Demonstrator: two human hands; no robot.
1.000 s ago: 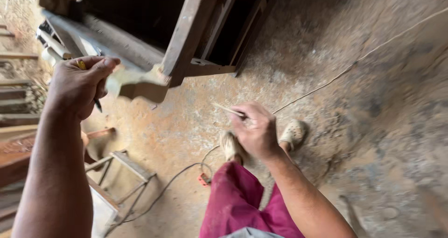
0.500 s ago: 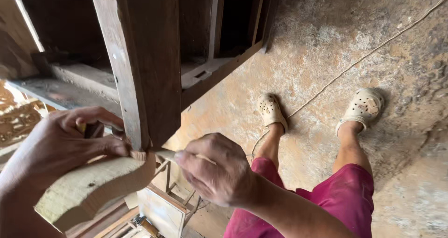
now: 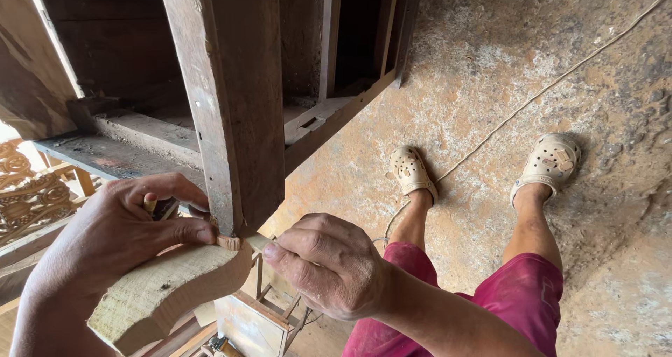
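My left hand [image 3: 115, 234] grips a curved, pale wooden block [image 3: 168, 290] and presses its top end against the bottom of a dark wooden post [image 3: 234, 98] of a furniture frame. A yellow-handled tool is tucked under the left fingers. My right hand [image 3: 329, 266] is closed beside the joint, its fingertips at the block's upper end; whatever it pinches is hidden. Below stand my legs in magenta shorts [image 3: 518, 301] and pale clogs [image 3: 413, 171].
A thin cord [image 3: 553, 84] runs across the stained concrete floor [image 3: 490, 63]. The dark furniture frame's rails and shelf [image 3: 119, 150] fill the upper left. A carved wooden piece [image 3: 24, 196] lies at far left, and a small wooden stool frame [image 3: 259, 318] stands below my hands.
The view has swung from the floor to close under the post. The wooden block has been brought up against the post's bottom end, with both hands now meeting at the joint.
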